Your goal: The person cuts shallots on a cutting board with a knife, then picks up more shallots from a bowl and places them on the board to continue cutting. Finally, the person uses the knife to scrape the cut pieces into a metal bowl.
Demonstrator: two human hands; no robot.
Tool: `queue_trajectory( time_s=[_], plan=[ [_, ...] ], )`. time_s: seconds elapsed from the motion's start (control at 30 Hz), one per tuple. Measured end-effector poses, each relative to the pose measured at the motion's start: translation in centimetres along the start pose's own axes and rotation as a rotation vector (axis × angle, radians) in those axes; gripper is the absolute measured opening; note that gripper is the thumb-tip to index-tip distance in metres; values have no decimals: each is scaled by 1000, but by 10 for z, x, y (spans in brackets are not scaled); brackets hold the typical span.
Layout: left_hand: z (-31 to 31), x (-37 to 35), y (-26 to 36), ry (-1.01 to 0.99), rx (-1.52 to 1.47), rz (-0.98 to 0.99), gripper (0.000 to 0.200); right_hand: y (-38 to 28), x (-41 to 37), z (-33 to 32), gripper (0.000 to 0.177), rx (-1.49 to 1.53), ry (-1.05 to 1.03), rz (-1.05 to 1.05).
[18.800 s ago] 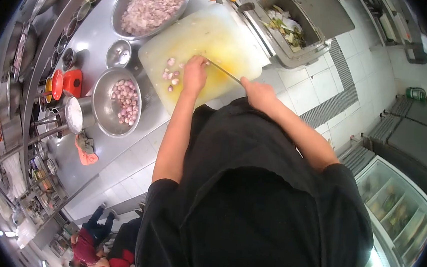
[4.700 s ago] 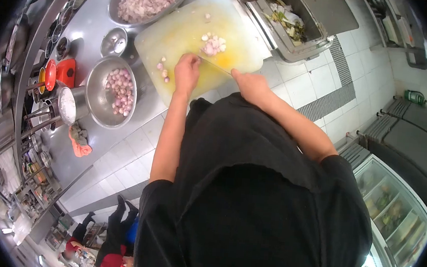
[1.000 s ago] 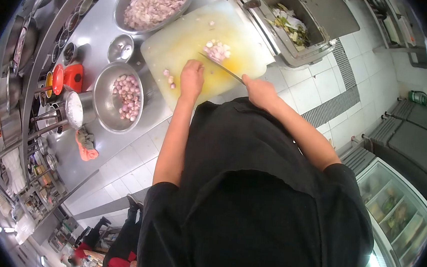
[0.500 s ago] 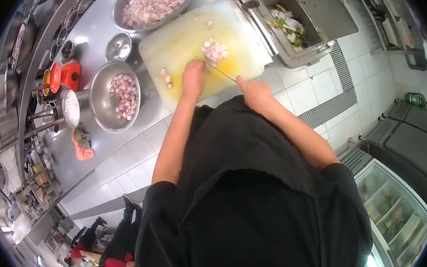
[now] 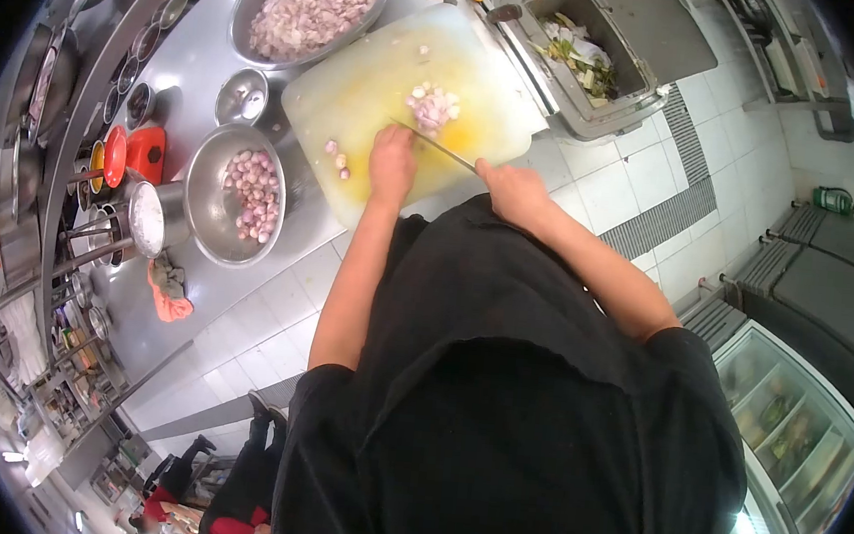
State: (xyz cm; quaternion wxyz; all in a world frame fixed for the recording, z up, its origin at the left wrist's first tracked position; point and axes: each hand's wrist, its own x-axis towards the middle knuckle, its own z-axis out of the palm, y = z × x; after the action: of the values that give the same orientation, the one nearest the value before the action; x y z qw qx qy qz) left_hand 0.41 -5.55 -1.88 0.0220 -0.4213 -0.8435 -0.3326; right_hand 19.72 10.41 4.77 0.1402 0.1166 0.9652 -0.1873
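Note:
My right hand point(image 5: 515, 192) is wrapped round the handle of a knife point(image 5: 444, 149), its blade slanting up and left over the cutting board point(image 5: 363, 66). Beside the blade tip my left hand point(image 5: 392, 164) rests on the board with curled fingers; whatever is under them is hidden. Cut shallot pieces point(image 5: 433, 107) lie heaped just beyond the blade. Left of my left hand are a few whole peeled shallots point(image 5: 342, 163). The board's middle is stained yellow.
Left of the board stand a steel bowl of shallots point(image 5: 253, 188) and a small steel bowl point(image 5: 242, 99). A large basin point(image 5: 237, 26) of cut shallots is behind. A scrap bin point(image 5: 598, 130) adjoins the board's right. An orange cloth point(image 5: 170, 299) lies at the left; another person point(image 5: 231, 533) is at lower left.
The whole view has shifted slightly down and right. Both hands and the knife keep nearly the same place on the board, with the blade turned slightly.

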Motion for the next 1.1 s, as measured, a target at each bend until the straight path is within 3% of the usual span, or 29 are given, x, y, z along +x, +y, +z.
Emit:
queue_trajectory(
  time_s=[0.27,0.33,0.37,0.5,0.57,0.6,0.67,0.73,0.77,0.8,0.83,0.87,0.93,0.97,1.0,1.03,1.1],
  plan=[
    [-17,1,-1,4,19,-27,5,-10,9,-13,36,-72,-94,48],
    [-38,-9,6,108,-22,-227,10,-16,23,-3,35,-84,-29,66],
    [-47,-13,10,115,-18,-228,10,-19,30,3,34,-94,27,88],
    [-87,-25,38,182,-147,-140,40,-31,56,4,39,-317,215,23],
    [-99,-24,53,146,-258,26,55,-48,48,-50,58,107,416,-239],
    [-103,-24,59,132,-329,128,60,-52,41,-72,58,98,414,-265],
    [-112,-25,69,-104,-318,225,53,-57,32,-101,75,511,263,-723],
    [-131,-2,79,-280,-411,623,48,-54,40,-106,73,540,226,-1041],
    [-136,14,81,-286,-330,813,47,-53,44,-113,73,544,200,-1102],
    [-141,27,82,-304,-246,1003,45,-53,44,-120,69,288,127,-1205],
    [-149,38,83,-288,-213,971,45,-55,44,-128,66,25,66,-1289],
    [-156,48,84,-362,-199,1044,54,-58,45,-142,66,21,58,-1326],
    [-162,54,82,-431,-168,1104,63,-63,50,-165,65,-500,-120,-995],
    [-159,51,83,-501,52,873,72,-59,59,-154,65,-500,-125,-1006],
    [-151,44,91,-563,242,640,82,-48,65,-136,65,-628,8,-1004],
    [-152,44,94,-551,227,646,82,-47,66,-138,66,-766,152,-993],
    [-158,43,88,-668,235,603,95,-48,57,-137,63,-791,14,-888]
  ],
)
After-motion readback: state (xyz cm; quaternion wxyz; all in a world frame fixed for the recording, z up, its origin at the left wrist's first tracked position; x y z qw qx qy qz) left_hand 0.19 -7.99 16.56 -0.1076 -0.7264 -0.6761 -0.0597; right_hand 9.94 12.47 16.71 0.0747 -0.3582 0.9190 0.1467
